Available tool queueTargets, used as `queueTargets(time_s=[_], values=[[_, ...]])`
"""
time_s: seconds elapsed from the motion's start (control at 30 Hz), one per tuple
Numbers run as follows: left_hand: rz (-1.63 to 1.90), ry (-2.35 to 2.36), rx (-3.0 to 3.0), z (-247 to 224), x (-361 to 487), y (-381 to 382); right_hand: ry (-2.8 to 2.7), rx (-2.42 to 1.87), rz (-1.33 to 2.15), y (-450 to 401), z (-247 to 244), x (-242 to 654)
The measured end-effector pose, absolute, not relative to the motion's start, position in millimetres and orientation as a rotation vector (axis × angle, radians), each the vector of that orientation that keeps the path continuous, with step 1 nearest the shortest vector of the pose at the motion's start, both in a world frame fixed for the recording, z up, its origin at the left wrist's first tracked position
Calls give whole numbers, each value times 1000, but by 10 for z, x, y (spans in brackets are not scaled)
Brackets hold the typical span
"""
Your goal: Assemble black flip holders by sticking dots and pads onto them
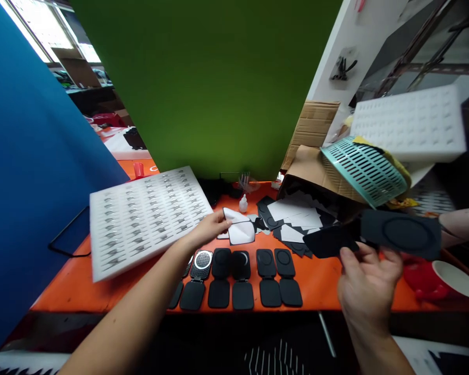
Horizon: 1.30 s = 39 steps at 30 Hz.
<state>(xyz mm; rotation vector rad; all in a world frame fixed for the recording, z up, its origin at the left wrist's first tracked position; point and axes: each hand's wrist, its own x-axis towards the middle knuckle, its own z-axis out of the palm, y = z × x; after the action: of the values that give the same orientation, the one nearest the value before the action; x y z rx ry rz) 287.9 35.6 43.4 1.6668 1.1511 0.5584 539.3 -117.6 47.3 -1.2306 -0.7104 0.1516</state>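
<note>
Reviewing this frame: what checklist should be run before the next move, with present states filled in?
1. Left hand gripping white-faced sheets: ok.
2. Right hand holding dark pieces: ok.
3. Black hinged units lying open near the table's front edge: ok.
4. Leftmost unit fully visible: not ok, forearm covers part.
5. Small bottle upright: ok.
6. Number of sheets in the left hand: cannot tell.

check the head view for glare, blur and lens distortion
Head view: glare bleaches the window at upper left; head view: the right hand and its dark pieces look slightly smeared, perhaps by motion; head view: the slanting window suggests wide-angle distortion, though camera tilt may contribute.
</note>
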Motion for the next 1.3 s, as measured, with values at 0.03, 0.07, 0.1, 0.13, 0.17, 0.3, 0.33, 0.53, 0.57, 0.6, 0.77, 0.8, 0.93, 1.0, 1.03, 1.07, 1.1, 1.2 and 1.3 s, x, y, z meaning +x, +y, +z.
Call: queueTargets(time_s=[0.03,0.07,0.1,0.13,0.17,0.3,0.33,0.53,0.57,0.6,0.77,0.8,0.93,1.0,1.03,1.07,1.1,1.2,1.3], values=[[547,1193,1691,410,2910,485,-696,-1231,212,-1192,461,5443],[541,1251,1710,376,2940,598,-690,-1234,270,-1213,435,5479],[542,1317,1721,336,2967,692,-687,-1238,318,-1236,399,5504],[548,1389,1733,299,2991,764,-684,-1241,353,-1259,358,5518],[556,1459,1744,269,3009,812,-680,-1245,376,-1280,315,5523],[642,1592,1818,280,3026,708,-670,-1282,431,-1312,181,5470],[668,1582,1845,304,3023,600,-680,-1292,462,-1308,156,5434],[641,1097,1826,247,2967,-499,-892,-1290,811,-1291,-9,4981],[624,1030,1787,194,2941,-674,-932,-1283,871,-1300,-40,4888],[650,1028,1752,138,2908,-825,-972,-1271,930,-1312,-70,4800],[737,1180,1665,-33,2686,-1189,-1109,-1174,1125,-1350,-187,4474],[731,1192,1669,-33,2636,-1211,-1129,-1168,1135,-1347,-201,4428],[746,1224,1731,12,2378,-1269,-1323,-1248,998,-1292,-235,4283],[781,1293,1764,0,2195,-1302,-1457,-1355,814,-1243,-264,4214],[797,1351,1785,-29,2095,-1321,-1525,-1397,727,-1215,-288,4174],[807,1421,1809,-76,1997,-1339,-1594,-1421,662,-1189,-321,4129],[809,1493,1849,-140,1905,-1356,-1667,-1421,624,-1165,-362,4079],[753,1632,2060,-398,1716,-1392,-1838,-1365,597,-1115,-499,3912],[713,1639,2327,-638,1670,-1392,-1895,-1354,591,-1096,-588,3780]])
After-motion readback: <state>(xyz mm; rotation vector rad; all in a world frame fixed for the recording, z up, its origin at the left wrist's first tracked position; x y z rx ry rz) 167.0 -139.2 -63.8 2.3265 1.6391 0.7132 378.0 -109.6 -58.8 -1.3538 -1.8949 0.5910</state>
